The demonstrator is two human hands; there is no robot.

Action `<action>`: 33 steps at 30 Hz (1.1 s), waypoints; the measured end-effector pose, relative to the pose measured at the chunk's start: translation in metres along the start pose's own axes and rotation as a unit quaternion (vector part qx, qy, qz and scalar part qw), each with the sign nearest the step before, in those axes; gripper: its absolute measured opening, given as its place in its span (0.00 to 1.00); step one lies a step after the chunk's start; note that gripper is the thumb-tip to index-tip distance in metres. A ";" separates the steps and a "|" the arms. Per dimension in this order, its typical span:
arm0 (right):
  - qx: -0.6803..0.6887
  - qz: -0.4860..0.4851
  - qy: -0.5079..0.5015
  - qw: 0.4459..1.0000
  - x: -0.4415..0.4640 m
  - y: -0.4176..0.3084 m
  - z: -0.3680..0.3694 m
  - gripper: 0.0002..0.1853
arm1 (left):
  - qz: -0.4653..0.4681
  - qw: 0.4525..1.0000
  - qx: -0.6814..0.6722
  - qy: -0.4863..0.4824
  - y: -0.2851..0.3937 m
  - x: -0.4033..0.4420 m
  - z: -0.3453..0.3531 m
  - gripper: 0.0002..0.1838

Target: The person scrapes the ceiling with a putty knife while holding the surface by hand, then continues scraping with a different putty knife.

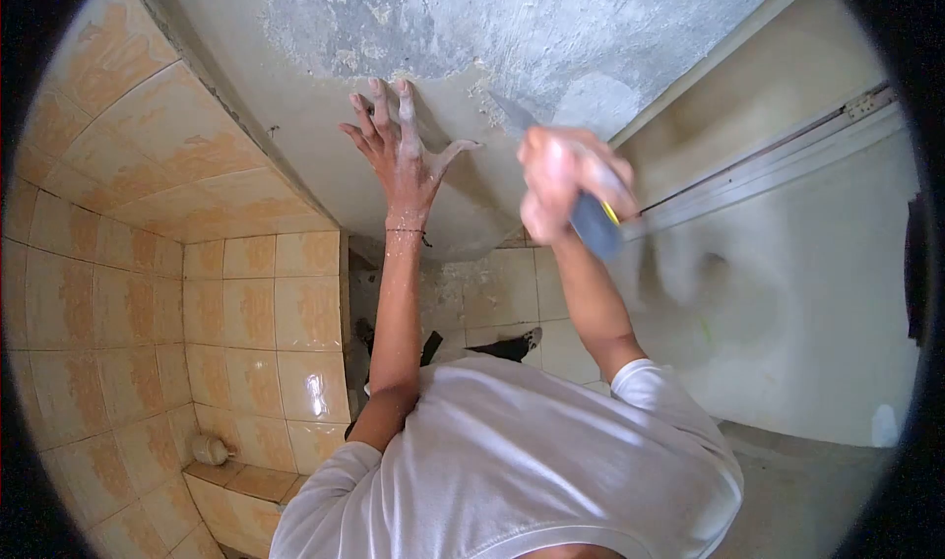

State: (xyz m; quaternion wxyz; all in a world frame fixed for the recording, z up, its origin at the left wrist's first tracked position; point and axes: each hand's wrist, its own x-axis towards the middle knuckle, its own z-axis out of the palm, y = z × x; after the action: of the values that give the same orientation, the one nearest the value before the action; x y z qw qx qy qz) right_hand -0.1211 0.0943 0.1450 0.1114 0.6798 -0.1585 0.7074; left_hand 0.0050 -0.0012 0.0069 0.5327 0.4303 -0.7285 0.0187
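My left hand [399, 155] lies with spread fingers against the wall [325, 126], its fingertips near the lower edge of a rough grey patch [394, 28]. White dust coats the fingers and wrist, which wears a thin dark bracelet [406, 230]. Motion blurs my right hand [556, 180], closed around the dark handle of a scraper [597, 226] that has a yellow stripe. Its greyish blade points up and left at the patch's lower edge, where the coating is chipped. Whether the blade touches the wall is hard to tell.
Orange-and-cream tiles [251, 313] cover the walls on the left, with a small rounded object [210, 449] on a tiled ledge. A door frame [778, 170] with a hinge runs along the right. Below, dust and debris lie on the floor [497, 293] near a dark shoe [517, 345].
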 end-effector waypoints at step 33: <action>0.084 -0.042 -0.073 0.993 -0.017 0.012 0.029 0.21 | 0.000 1.000 0.028 -0.007 -0.010 -0.002 0.007 0.61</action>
State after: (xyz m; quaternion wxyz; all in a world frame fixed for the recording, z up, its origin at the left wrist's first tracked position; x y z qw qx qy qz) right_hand -0.0976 0.0731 0.1284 0.0715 0.7423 -0.0777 0.6616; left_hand 0.0066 -0.0101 -0.0018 0.5153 0.4453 -0.7313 0.0359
